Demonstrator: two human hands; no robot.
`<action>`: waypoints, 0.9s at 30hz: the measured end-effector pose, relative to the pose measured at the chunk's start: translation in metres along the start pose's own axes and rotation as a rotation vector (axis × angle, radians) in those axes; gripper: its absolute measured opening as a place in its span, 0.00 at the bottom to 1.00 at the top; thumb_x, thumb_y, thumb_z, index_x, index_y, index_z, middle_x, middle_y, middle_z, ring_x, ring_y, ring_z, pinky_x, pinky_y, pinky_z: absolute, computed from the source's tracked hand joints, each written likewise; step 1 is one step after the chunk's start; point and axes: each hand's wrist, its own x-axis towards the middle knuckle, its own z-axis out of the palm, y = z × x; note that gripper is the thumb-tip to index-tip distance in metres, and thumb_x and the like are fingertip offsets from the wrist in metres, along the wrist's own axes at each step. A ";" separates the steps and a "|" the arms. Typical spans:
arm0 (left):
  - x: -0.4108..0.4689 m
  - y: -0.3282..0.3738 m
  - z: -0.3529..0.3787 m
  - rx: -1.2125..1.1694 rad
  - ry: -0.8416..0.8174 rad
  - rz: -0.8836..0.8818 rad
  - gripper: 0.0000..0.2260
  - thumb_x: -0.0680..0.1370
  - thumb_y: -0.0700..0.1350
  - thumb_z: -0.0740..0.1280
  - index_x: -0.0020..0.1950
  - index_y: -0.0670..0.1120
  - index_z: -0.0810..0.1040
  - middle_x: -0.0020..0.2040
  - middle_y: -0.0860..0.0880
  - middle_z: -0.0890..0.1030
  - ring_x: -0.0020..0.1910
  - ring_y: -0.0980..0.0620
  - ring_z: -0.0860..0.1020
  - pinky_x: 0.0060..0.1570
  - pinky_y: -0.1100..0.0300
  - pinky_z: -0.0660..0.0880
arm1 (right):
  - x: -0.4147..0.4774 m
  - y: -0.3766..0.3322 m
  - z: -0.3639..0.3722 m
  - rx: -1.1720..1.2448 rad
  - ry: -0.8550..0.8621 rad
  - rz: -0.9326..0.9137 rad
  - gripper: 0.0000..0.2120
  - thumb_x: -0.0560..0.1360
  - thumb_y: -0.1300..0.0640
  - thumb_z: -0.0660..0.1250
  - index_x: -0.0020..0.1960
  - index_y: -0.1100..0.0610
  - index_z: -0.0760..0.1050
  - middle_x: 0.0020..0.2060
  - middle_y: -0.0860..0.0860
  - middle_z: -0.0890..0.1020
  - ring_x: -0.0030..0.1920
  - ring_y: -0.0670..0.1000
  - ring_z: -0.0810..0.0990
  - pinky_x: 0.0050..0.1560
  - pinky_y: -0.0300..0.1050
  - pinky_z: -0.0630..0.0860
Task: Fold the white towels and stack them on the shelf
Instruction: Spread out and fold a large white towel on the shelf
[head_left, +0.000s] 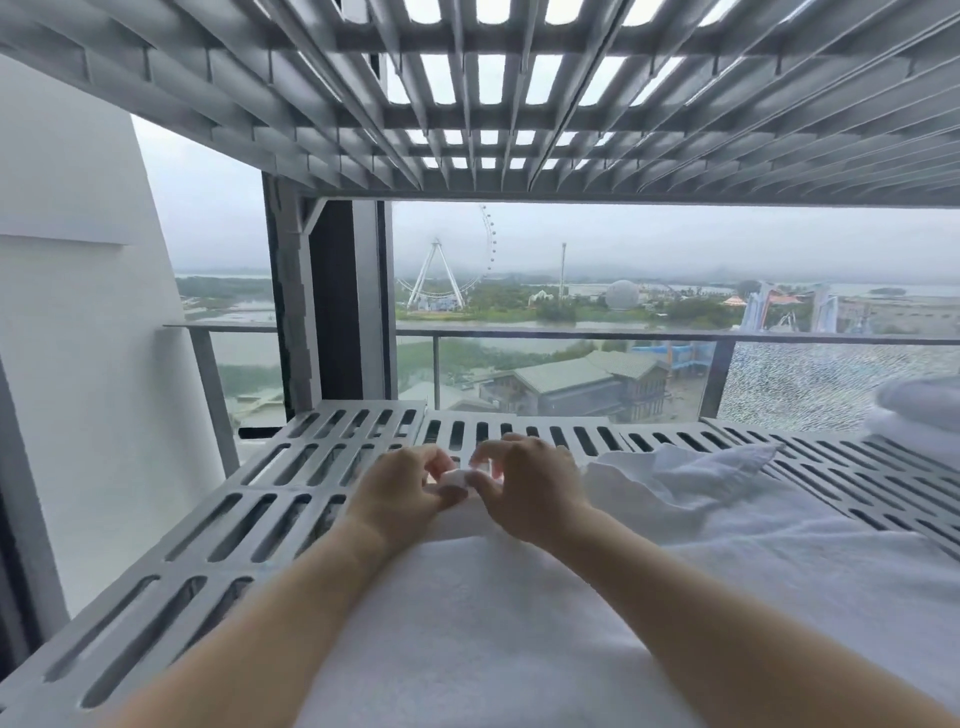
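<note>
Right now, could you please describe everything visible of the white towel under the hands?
The white towel is terry-looking cloth, lying spread flat on the grey slotted shelf, reaching the frame's bottom edge. Its far right part is rumpled. The left hand and right hand pinch a small bit at its far edge.

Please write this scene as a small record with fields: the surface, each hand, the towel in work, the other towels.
surface: grey slotted shelf, another slotted level overhead
left hand: pinches the far edge of the spread towel
right hand: pinches the same spot, close to the left hand
spread towel: lies flat across the shelf
rumpled cloth: right of the hands; same towel or another, cannot tell
folded towels: stacked at the right edge of the shelf
</note>
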 end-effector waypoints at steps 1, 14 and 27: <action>-0.001 -0.002 -0.001 -0.035 -0.006 -0.004 0.08 0.69 0.52 0.73 0.44 0.55 0.77 0.37 0.61 0.78 0.35 0.65 0.74 0.29 0.73 0.66 | -0.002 -0.001 0.003 0.020 0.016 0.009 0.10 0.76 0.46 0.61 0.54 0.45 0.77 0.50 0.47 0.79 0.51 0.51 0.77 0.51 0.47 0.71; -0.002 -0.017 -0.004 -0.075 0.070 -0.055 0.10 0.77 0.46 0.66 0.55 0.46 0.80 0.50 0.49 0.83 0.51 0.53 0.79 0.49 0.65 0.71 | -0.008 -0.004 0.011 0.026 0.140 -0.030 0.05 0.74 0.51 0.66 0.45 0.46 0.81 0.47 0.47 0.80 0.49 0.51 0.77 0.49 0.45 0.70; 0.002 -0.008 -0.003 -0.177 0.013 0.023 0.07 0.77 0.46 0.65 0.52 0.49 0.81 0.42 0.53 0.83 0.38 0.59 0.79 0.40 0.67 0.72 | 0.008 0.002 0.018 0.279 0.245 0.065 0.02 0.71 0.56 0.69 0.40 0.50 0.78 0.41 0.46 0.83 0.46 0.50 0.80 0.45 0.43 0.73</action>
